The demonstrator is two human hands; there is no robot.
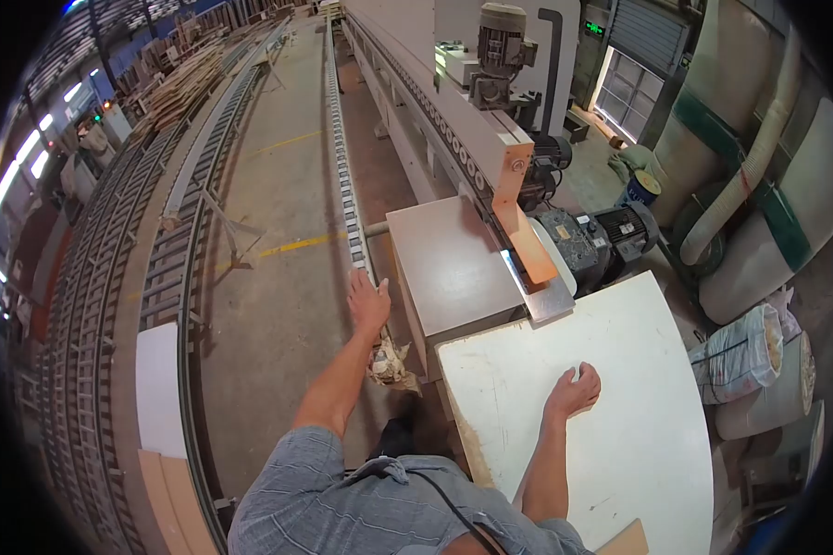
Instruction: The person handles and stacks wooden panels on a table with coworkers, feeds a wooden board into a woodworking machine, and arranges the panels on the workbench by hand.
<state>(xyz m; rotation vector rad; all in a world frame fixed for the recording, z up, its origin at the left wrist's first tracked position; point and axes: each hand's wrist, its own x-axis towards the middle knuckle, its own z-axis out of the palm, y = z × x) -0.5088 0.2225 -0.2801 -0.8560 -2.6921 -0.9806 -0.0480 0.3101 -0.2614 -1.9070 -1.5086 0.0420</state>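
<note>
My left hand (368,303) is over the near end of a narrow roller rail (347,199), fingers apart and pointing forward, with nothing held. Whether it touches the rail I cannot tell. Crumpled brown wrapping (391,365) is just below that hand. My right hand (576,390) hovers over or rests on a white worktable (620,444), its fingers loosely curled and partly apart, holding nothing. Beyond it, a long machine ends in an orange guard (528,245) above a metal plate (551,301). A grey-topped box (453,264) stands between the rail and the machine.
Roller conveyors (171,268) run along the left, carrying boards (157,379) near me. Motors (620,231) sit right of the machine. Large dust bags (759,240), a hose, a blue bucket (640,190) and a filled sack (740,356) stand at the right.
</note>
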